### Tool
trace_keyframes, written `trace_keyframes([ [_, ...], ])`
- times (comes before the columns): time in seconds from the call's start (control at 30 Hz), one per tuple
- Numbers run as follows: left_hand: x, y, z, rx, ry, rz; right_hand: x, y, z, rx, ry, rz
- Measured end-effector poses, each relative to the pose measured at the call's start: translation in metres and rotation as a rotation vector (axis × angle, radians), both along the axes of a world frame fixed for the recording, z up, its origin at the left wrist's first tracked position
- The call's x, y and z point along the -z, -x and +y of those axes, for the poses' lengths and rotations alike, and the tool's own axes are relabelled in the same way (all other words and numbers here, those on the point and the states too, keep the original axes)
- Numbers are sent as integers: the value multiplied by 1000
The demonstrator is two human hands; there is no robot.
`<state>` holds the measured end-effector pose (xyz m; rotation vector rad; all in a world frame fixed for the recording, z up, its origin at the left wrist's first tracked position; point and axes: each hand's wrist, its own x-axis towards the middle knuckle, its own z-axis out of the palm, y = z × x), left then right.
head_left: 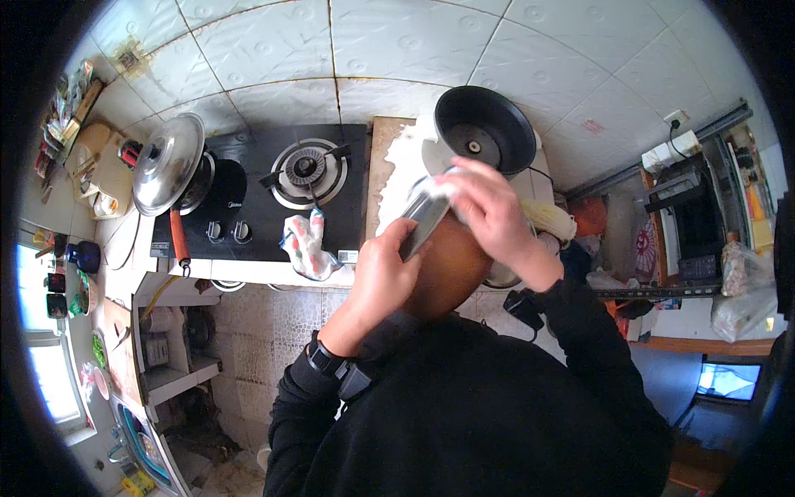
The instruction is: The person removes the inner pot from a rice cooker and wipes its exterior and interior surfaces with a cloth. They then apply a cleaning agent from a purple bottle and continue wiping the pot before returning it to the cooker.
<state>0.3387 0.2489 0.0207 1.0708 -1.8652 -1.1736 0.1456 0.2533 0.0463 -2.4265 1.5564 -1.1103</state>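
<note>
My left hand (pixel 386 264) grips the rim of a round pot (pixel 448 267) with a brown outside and a greyish inside. The pot is tilted on its side in front of my chest. At the upper part of its rim, my right hand (pixel 497 217) presses a white cloth or tissue (pixel 427 186), blurred by motion. Just beyond the hands stands a black electric cooker body (pixel 472 127), open at the top, with a round metal contact in its base. Part of the pot is hidden by my hands.
Left of the pot is a black gas hob (pixel 248 233). A pan with a domed steel lid (pixel 171 158) sits on its left burner, its wooden handle (pixel 178 236) pointing towards me. A patterned cloth (pixel 308 245) lies at the hob's front edge. On the right are a cabbage (pixel 546 218) and a shelf rack (pixel 658 292).
</note>
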Motion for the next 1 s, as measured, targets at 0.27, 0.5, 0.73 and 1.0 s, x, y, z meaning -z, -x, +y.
trace_keyframes([
  [0.27, -9, 16, 5, -46, 447, -73, -17, 12, 10, 142, -332, -484],
  [0.5, -10, 19, 4, -15, 609, -28, -20, -27, 36, 133, -310, -1205],
  [0.73, -8, 15, 2, -61, 554, -25, -8, -10, 42, -30, -434, -1539],
  [1.0, 0, 12, 7, 4, 667, -80, -9, -12, 45, 88, -630, -1168],
])
